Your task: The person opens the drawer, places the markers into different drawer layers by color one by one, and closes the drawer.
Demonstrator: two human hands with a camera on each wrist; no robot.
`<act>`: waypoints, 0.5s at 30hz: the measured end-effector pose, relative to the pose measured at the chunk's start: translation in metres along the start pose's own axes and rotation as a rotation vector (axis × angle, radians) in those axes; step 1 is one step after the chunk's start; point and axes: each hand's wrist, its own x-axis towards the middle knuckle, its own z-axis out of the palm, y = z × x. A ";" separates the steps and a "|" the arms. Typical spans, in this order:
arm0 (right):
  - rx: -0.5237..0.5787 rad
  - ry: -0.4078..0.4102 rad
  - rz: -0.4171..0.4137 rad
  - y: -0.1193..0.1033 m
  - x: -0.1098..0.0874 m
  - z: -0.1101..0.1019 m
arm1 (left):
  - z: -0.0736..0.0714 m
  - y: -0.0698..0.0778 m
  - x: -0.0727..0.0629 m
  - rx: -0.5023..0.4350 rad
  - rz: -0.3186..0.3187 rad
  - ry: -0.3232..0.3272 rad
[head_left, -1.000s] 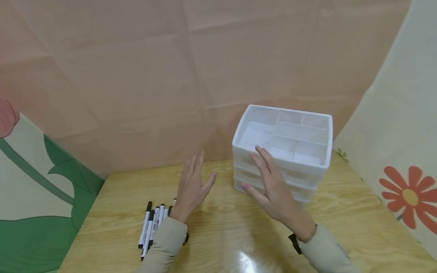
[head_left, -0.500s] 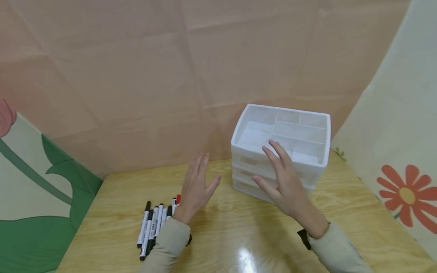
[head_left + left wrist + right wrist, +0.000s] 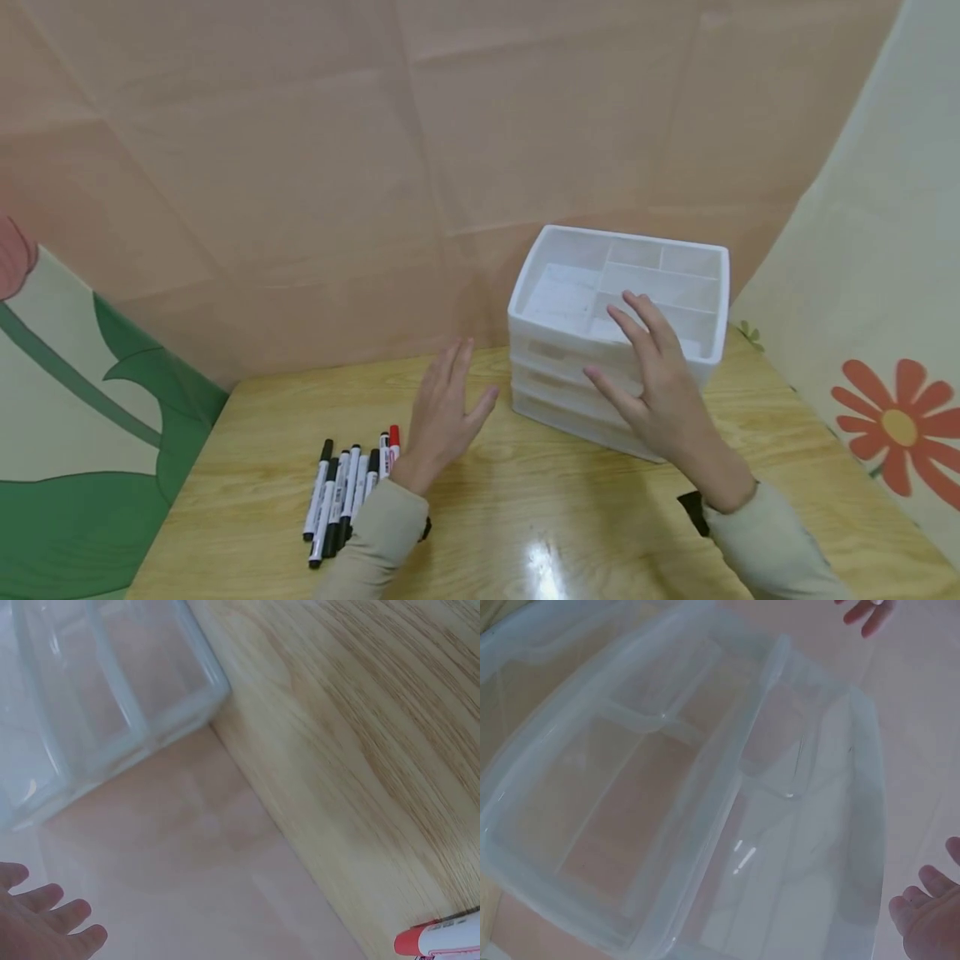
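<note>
A white plastic drawer organizer with a divided top tray stands at the right of the table. My right hand hovers over its front side in the head view, fingers spread and nothing held. My left hand hangs above the table between the organizer and a group of markers, palm facing inward, also holding nothing. The markers lie side by side, white with mostly black caps. One red-capped marker shows at the lower right of the left wrist view. Clear drawer fronts fill most of the right wrist view.
The wooden table reaches back to a pinkish cloth backdrop. A printed sheet with a red flower runs along the right side, and green leaf prints border the left.
My right hand has moved rightward across the front of the organizer. My left hand has shifted slightly right, uncovering more of the markers, including the red-capped one. Organizer and markers stay put.
</note>
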 end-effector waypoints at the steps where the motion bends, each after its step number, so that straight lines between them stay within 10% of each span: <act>1: -0.003 0.011 -0.003 0.001 0.000 -0.001 | 0.001 0.001 0.000 -0.001 -0.001 -0.002; 15: -0.045 0.011 0.018 0.011 0.000 -0.014 | 0.007 0.006 -0.001 -0.015 0.005 0.005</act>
